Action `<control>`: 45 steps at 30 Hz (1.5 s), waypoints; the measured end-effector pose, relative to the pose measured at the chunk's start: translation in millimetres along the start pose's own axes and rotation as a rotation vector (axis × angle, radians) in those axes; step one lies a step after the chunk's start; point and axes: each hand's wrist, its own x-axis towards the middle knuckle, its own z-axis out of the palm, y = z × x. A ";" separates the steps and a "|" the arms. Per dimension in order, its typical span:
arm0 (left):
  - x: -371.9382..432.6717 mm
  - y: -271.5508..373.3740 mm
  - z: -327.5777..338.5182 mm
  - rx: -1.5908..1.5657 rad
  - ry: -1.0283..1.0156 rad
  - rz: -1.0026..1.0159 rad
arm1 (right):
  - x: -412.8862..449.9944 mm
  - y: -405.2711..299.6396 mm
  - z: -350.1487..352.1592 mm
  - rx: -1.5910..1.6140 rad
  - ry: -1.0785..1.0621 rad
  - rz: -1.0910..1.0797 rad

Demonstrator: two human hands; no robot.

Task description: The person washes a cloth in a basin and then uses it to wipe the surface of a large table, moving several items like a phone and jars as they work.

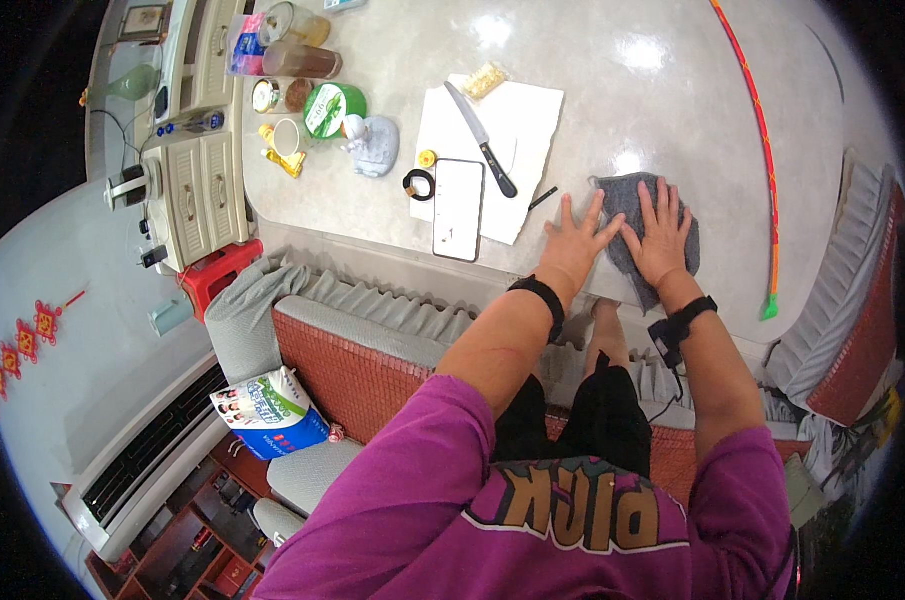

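A dark grey cloth (622,196) lies on the pale tabletop close to the near edge, and one corner hangs toward that edge. My right hand (661,240) rests flat on it, palm down with the fingers apart. Just left of it, my left hand (572,244) is spread at the cloth's left border, its thumb side reaching the fabric. Neither hand grips anything. Left of my hands is a sheet of white paper (531,124). A black-handled knife (478,135) and a smartphone (458,214) with a lit screen lie on it. A short black stick (543,198) lies beside the paper.
A clear pack of pale food (484,81), a black band (420,184), a grey figurine (373,146), a green tub (334,109) and several jars stand leftward on the table (595,45). A red-orange strap (761,135) lies at right. A bench (347,352) runs along the near side.
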 end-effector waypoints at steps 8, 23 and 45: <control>-9.1 -2.6 26.9 -0.030 0.146 0.006 | 16.9 -4.1 -0.3 -0.069 0.005 -0.003; -79.1 -94.4 18.5 -0.457 0.389 -0.516 | 17.3 -5.9 -3.2 -0.113 -0.028 0.003; -71.6 -106.8 15.7 -0.401 0.199 -0.669 | 17.2 -4.7 -2.3 -0.129 -0.050 0.023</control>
